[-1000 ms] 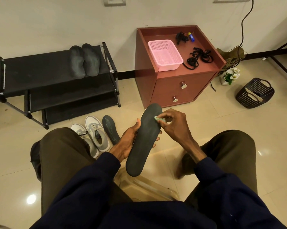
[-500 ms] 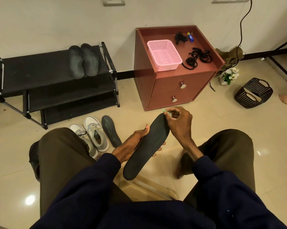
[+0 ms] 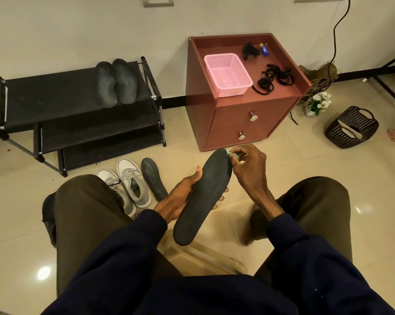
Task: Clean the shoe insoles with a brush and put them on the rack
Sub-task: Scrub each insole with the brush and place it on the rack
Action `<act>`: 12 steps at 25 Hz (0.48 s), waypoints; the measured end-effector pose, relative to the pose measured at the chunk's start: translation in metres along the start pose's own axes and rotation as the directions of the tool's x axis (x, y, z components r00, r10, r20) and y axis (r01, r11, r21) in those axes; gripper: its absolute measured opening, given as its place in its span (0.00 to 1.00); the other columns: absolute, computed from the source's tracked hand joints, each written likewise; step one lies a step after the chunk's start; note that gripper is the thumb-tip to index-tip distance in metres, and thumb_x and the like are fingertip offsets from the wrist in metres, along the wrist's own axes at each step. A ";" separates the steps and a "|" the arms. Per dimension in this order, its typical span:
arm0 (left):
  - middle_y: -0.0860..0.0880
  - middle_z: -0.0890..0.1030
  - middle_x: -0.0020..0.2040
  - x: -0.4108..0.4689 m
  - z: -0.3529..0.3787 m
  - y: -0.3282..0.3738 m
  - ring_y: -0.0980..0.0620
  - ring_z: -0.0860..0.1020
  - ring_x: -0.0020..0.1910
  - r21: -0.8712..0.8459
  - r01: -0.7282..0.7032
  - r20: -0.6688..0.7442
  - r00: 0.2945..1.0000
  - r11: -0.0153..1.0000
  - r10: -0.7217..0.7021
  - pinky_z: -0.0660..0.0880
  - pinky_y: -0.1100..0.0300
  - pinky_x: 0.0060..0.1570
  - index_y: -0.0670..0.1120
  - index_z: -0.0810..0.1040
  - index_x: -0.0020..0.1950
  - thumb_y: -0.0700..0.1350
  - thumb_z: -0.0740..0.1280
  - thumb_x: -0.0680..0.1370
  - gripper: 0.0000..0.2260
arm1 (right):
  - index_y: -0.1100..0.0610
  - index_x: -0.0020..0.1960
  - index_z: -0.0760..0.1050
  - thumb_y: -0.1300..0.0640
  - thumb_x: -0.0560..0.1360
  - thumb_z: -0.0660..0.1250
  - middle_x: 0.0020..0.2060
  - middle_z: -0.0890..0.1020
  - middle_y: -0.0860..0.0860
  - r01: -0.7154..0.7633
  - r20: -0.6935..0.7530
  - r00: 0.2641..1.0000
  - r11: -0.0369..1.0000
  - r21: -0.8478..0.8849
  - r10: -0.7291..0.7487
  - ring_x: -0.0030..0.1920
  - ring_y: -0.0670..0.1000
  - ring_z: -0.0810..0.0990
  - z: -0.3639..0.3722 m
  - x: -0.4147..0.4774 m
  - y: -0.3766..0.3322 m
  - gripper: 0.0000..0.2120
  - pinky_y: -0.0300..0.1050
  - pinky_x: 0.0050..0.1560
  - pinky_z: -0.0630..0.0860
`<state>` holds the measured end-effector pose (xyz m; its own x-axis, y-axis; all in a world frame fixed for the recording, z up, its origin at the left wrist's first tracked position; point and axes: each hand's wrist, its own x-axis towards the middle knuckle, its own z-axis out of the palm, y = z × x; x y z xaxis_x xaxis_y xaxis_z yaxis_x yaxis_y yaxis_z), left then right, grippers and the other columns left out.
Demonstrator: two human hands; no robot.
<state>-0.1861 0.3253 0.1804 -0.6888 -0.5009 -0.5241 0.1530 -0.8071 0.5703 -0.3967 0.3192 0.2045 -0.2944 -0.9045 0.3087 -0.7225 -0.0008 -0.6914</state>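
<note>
Scrubbing now at the very toe of a dark insole (image 3: 203, 198), the person's right hand (image 3: 246, 169) pinches a small pale-green brush (image 3: 232, 153) between thumb and fingertips, its fingers curled tight around it. A second ago the brush worked lower on the forefoot; it has since travelled up to the tip, and the insole has tilted so its toe leans toward the red cabinet (image 3: 244, 110). The left hand (image 3: 180, 196) cups the insole from beneath, thumb clamped over its near edge, fingertips showing on the cabinet side. That reach to the tip suggests this face is nearly covered. Beside the left hand, on the floor away from the cabinet, another insole (image 3: 152, 178) lies next to grey sneakers (image 3: 128, 185), apparently waiting. Farther out on that same side, the black rack (image 3: 55, 103) already carries two insoles (image 3: 115, 83) on its top shelf.
</note>
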 end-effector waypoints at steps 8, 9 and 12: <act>0.36 0.81 0.64 -0.001 -0.002 0.002 0.34 0.80 0.62 -0.033 -0.046 -0.144 0.989 0.998 0.040 0.77 0.38 0.63 0.43 0.74 0.72 0.64 0.56 0.83 0.30 | 0.57 0.47 0.88 0.59 0.72 0.79 0.41 0.85 0.50 -0.073 0.579 0.815 0.985 0.154 -0.030 0.37 0.49 0.84 0.005 -0.016 -0.034 0.04 0.44 0.36 0.84; 0.36 0.80 0.65 -0.002 -0.002 0.002 0.35 0.79 0.63 -0.035 -0.039 -0.121 0.992 0.999 0.034 0.75 0.39 0.64 0.42 0.73 0.73 0.64 0.55 0.83 0.30 | 0.57 0.47 0.88 0.59 0.72 0.79 0.41 0.85 0.50 -0.049 0.500 0.866 0.993 0.104 -0.010 0.37 0.48 0.83 0.004 -0.011 -0.031 0.04 0.42 0.38 0.84; 0.37 0.77 0.69 -0.001 -0.007 0.001 0.36 0.76 0.67 -0.036 0.004 -0.024 1.000 0.999 -0.005 0.69 0.39 0.70 0.42 0.71 0.75 0.65 0.53 0.83 0.32 | 0.57 0.49 0.86 0.62 0.73 0.77 0.45 0.85 0.51 0.008 0.144 0.990 0.999 -0.045 -0.002 0.41 0.44 0.81 0.002 0.000 -0.011 0.05 0.41 0.44 0.83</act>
<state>-0.1798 0.3228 0.1774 -0.6722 -0.5040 -0.5423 0.1754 -0.8200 0.5448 -0.3878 0.3189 0.2107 -0.2002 -0.9563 0.2130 -0.7525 0.0108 -0.6586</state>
